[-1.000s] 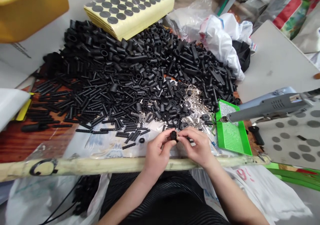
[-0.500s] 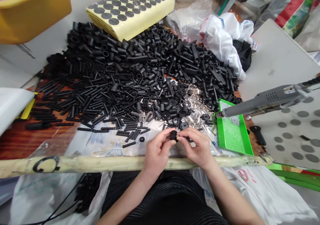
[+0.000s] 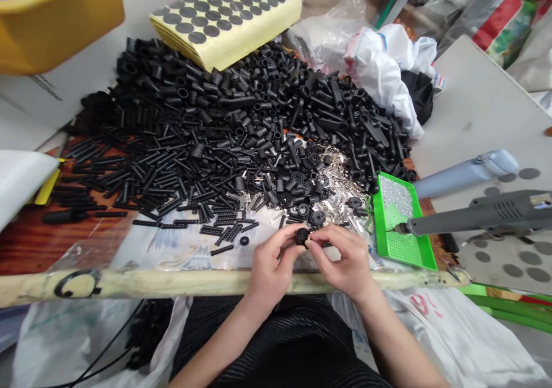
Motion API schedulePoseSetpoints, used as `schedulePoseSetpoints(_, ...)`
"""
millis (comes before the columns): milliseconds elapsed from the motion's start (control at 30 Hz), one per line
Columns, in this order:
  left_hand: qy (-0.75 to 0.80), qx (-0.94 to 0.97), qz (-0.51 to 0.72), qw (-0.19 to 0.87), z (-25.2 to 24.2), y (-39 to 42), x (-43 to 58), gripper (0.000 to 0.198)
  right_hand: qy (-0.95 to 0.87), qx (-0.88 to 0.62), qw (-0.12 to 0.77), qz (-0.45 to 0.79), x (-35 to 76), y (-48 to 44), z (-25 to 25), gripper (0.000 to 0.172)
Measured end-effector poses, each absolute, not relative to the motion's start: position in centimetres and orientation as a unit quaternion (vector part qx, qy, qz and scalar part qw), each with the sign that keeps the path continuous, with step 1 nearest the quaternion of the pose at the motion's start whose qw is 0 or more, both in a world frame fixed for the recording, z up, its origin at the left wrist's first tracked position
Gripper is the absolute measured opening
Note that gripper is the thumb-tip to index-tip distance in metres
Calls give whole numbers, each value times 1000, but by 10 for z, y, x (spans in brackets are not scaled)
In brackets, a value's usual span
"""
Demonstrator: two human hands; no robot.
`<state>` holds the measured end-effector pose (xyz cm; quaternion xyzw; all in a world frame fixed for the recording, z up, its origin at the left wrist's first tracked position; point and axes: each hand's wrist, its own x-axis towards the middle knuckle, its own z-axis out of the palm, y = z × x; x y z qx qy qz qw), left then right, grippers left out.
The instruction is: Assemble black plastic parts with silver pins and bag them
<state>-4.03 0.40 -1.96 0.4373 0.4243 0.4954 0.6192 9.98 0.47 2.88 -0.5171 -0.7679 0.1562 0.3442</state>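
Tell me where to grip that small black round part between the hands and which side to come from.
Best pinched by its rim from the sides, as the left hand and right hand have the black round part now. It is small and squat, so fingertips on opposite edges probably hold it steadiest and leave its top face showing.

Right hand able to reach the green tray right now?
Probably yes: nothing bulky lies between the right hand and the green tray, though the nozzle of a grey glue gun overhangs it.
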Motion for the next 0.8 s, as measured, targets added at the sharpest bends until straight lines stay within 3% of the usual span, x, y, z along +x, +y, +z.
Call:
schedulePoseSetpoints(467, 412, 387, 504, 653, -17, 7, -41, 28, -710, -518, 442, 177, 91, 5, 16, 14)
schedulePoseSetpoints(800, 405, 381, 493, 669, -14, 7, -40, 27, -751, -522, 394, 93, 89, 3, 20, 14)
